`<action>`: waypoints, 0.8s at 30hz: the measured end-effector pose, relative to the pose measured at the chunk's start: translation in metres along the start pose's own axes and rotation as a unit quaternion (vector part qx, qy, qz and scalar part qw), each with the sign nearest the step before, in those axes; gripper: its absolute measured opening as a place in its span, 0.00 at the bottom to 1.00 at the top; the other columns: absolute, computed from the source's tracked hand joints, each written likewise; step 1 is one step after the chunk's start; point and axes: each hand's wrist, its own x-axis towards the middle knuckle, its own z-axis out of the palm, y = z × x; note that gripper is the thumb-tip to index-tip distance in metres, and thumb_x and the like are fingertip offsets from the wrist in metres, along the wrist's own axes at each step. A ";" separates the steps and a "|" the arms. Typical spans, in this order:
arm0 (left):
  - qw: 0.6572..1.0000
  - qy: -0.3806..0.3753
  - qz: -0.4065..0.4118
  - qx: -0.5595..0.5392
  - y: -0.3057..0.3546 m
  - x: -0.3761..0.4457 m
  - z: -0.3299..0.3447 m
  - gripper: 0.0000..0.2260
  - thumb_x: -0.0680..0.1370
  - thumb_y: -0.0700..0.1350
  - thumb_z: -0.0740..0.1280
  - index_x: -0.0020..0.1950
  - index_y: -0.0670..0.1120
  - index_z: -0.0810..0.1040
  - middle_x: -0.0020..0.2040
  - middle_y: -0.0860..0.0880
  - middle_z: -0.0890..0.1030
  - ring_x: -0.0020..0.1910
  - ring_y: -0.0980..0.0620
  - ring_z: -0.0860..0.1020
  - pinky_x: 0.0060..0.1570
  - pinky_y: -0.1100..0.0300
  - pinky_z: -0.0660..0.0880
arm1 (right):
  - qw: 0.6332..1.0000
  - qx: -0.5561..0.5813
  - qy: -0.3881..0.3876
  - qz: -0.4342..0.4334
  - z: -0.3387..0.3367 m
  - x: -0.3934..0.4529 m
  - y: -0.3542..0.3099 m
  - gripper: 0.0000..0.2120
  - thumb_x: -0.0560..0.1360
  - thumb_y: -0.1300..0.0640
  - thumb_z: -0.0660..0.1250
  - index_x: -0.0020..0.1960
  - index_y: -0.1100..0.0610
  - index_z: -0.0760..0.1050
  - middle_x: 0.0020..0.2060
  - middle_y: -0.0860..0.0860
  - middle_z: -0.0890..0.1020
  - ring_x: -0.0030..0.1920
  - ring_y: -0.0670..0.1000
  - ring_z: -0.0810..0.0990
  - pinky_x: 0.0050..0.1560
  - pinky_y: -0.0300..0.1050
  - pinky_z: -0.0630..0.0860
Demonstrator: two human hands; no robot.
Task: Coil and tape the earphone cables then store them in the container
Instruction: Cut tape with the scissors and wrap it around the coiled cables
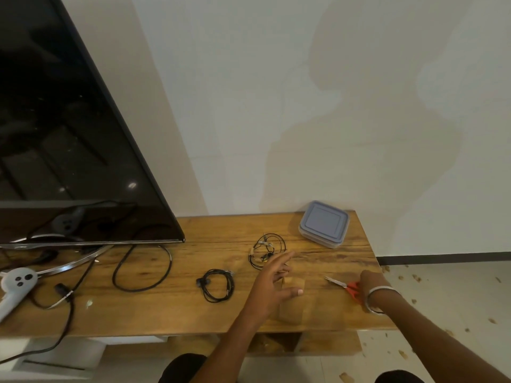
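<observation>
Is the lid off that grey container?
No, the lid sits closed on the grey container at the far right of the table.

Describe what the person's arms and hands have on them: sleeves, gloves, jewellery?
Both forearms are bare as far as the frame shows: no sleeves, no gloves. The right hand has a plain silver-coloured bangle round the wrist. The left hand shows no ring, watch or band. No markings or cables on either arm.

right hand hides scissors handles — tape roll blurred
</observation>
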 end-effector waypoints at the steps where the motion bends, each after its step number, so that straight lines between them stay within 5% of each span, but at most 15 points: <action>1: 1.000 0.004 -0.001 -0.006 -0.001 0.000 0.000 0.37 0.66 0.43 0.79 0.66 0.69 0.68 0.68 0.66 0.68 0.62 0.61 0.74 0.64 0.64 0.72 | 1.000 0.004 0.006 -0.001 0.000 -0.002 -0.002 0.19 0.74 0.50 0.69 0.60 0.58 0.71 0.51 0.53 0.79 0.52 0.51 0.79 0.50 0.40 0.74; 5: 0.999 0.016 -0.015 -0.039 -0.002 -0.001 0.002 0.45 0.66 0.42 0.80 0.72 0.67 0.58 0.70 0.57 0.68 0.61 0.62 0.75 0.60 0.67 0.73 | 0.987 0.044 0.121 -0.096 0.000 -0.017 -0.019 0.19 0.75 0.60 0.66 0.64 0.57 0.66 0.61 0.56 0.73 0.56 0.55 0.79 0.53 0.44 0.75; 9: 0.998 0.020 -0.014 -0.064 -0.003 -0.002 0.003 0.50 0.64 0.40 0.81 0.72 0.69 0.55 0.74 0.53 0.62 0.62 0.60 0.76 0.60 0.66 0.73 | 0.944 0.157 0.016 -0.291 0.013 -0.035 -0.055 0.25 0.70 0.60 0.71 0.65 0.53 0.69 0.60 0.51 0.72 0.58 0.50 0.74 0.59 0.40 0.71; 13: 0.997 0.021 -0.017 -0.078 -0.006 -0.005 0.000 0.51 0.63 0.41 0.81 0.74 0.67 0.55 0.75 0.53 0.60 0.64 0.57 0.76 0.63 0.63 0.72 | 0.932 0.230 0.047 -0.275 0.025 -0.043 -0.080 0.18 0.73 0.64 0.65 0.62 0.56 0.75 0.57 0.54 0.80 0.57 0.53 0.78 0.57 0.42 0.73; 18: 0.990 0.085 -0.030 -0.111 -0.007 -0.006 -0.019 0.46 0.67 0.38 0.79 0.72 0.66 0.56 0.69 0.54 0.67 0.62 0.60 0.76 0.59 0.65 0.74 | 0.933 0.109 0.110 -0.324 0.011 -0.033 -0.074 0.09 0.77 0.57 0.62 0.55 0.56 0.77 0.51 0.54 0.80 0.53 0.54 0.78 0.50 0.40 0.70; 24: 0.978 0.135 -0.063 -0.148 -0.016 -0.011 -0.034 0.36 0.76 0.33 0.67 0.72 0.64 0.58 0.69 0.49 0.72 0.61 0.56 0.78 0.49 0.62 0.78 | 0.954 -0.010 0.130 -0.270 -0.001 -0.019 -0.042 0.13 0.80 0.51 0.57 0.59 0.55 0.75 0.55 0.53 0.77 0.55 0.53 0.77 0.53 0.41 0.71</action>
